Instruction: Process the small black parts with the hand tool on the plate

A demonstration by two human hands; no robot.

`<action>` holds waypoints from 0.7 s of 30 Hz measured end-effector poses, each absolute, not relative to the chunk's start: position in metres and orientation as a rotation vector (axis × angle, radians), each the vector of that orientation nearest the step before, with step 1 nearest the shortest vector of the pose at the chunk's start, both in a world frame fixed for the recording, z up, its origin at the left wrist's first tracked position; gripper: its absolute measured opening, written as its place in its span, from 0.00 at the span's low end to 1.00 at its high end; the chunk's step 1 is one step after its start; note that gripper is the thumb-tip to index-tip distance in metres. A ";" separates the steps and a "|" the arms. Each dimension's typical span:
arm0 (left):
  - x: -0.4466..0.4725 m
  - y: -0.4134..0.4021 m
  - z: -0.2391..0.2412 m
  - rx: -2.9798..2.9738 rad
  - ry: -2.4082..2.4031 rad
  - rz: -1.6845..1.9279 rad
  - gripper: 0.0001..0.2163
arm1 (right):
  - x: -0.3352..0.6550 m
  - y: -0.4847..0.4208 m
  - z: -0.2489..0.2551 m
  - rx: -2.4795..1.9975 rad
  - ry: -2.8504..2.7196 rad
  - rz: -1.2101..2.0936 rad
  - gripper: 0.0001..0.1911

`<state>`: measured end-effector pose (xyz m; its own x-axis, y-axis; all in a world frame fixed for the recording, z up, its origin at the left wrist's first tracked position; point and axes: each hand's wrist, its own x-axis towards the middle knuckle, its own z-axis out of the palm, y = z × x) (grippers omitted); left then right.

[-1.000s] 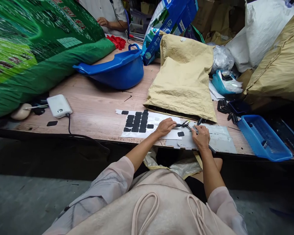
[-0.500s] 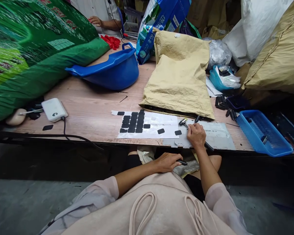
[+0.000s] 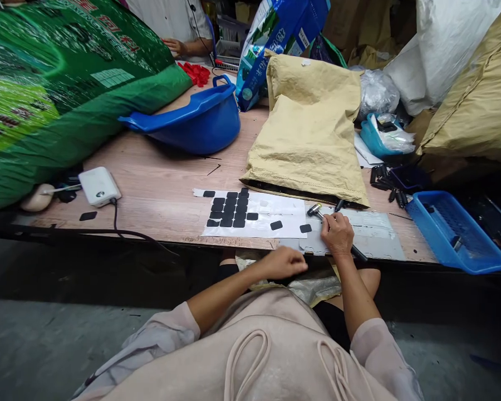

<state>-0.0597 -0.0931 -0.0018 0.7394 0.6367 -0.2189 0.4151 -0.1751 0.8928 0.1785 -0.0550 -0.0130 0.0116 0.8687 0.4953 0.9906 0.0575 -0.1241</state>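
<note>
My right hand is closed round a small hammer, its metal head pointing left over a grey board at the table's front edge. Below that edge, above my lap, is my left hand with its fingers curled; whatever they may hold is hidden. Behind the hammer, a black piece lies by the mouth of a tan paper sack. To the left, a white sheet bears rows of black rounded patches, with a loose patch nearer the hammer. A plastic bag rests in my lap.
A blue basin and a green sack stand at the left. Near the front left are a white device and its cable. On the right sits a blue basket beside small black parts. A co-worker's hand shows behind.
My left hand has risen from my lap toward the table edge, and the black piece it held no longer shows. My right hand keeps hold of the hammer. The view has shifted slightly.
</note>
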 end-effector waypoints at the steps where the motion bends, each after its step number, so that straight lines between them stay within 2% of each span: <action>1: -0.068 -0.076 0.008 1.793 0.942 0.375 0.14 | 0.178 -0.055 -0.013 -1.855 -1.901 -0.364 0.13; 5: -0.101 0.006 0.027 1.727 1.798 0.773 0.14 | 0.178 -0.055 -0.012 -1.852 -1.900 -0.392 0.13; 7: -0.109 0.042 0.029 1.669 2.024 0.837 0.15 | 0.178 -0.055 -0.011 -1.851 -1.900 -0.398 0.13; 12: -0.098 0.087 0.036 1.641 2.118 0.702 0.12 | 0.178 -0.054 -0.011 -1.850 -1.909 -0.400 0.12; 21: -0.081 0.088 0.044 1.596 2.089 0.599 0.11 | 0.180 -0.054 -0.015 -1.819 -1.912 -0.437 0.12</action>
